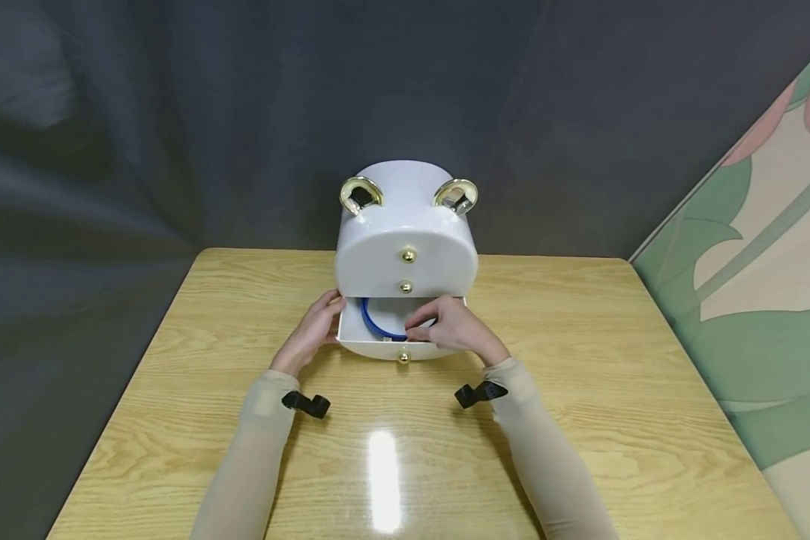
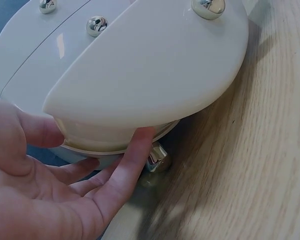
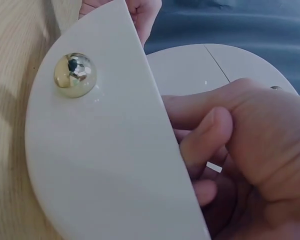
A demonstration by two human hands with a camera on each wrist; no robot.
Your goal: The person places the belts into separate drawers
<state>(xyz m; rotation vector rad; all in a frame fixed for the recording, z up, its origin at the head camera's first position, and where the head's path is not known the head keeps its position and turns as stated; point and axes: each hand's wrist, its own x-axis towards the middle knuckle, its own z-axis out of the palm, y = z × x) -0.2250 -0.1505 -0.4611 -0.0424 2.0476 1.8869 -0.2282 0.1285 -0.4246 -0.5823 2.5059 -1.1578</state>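
A white rounded cabinet (image 1: 408, 217) stands upright with its bottom drawer (image 1: 371, 349) pulled out toward me. Inside the drawer lies a thin blue loop (image 1: 371, 322), looking like a cord, with a small light piece near its front. My right hand (image 1: 448, 326) reaches over the drawer front and pinches the loop at its front right; in the right wrist view the drawer front hides the fingertips. At the drawer's left side, my left hand (image 1: 313, 334) holds it, thumb (image 2: 42, 131) against the side wall and a finger (image 2: 140, 145) touching from below.
Two gold-rimmed ears (image 1: 361, 195) stick out from the cabinet's upper sides. Gold round knobs (image 1: 408, 256) dot its front. The cabinet stands near the back of a wooden table (image 1: 243, 300), before a dark curtain (image 1: 263, 127). A floral panel (image 1: 776, 262) borders the right.
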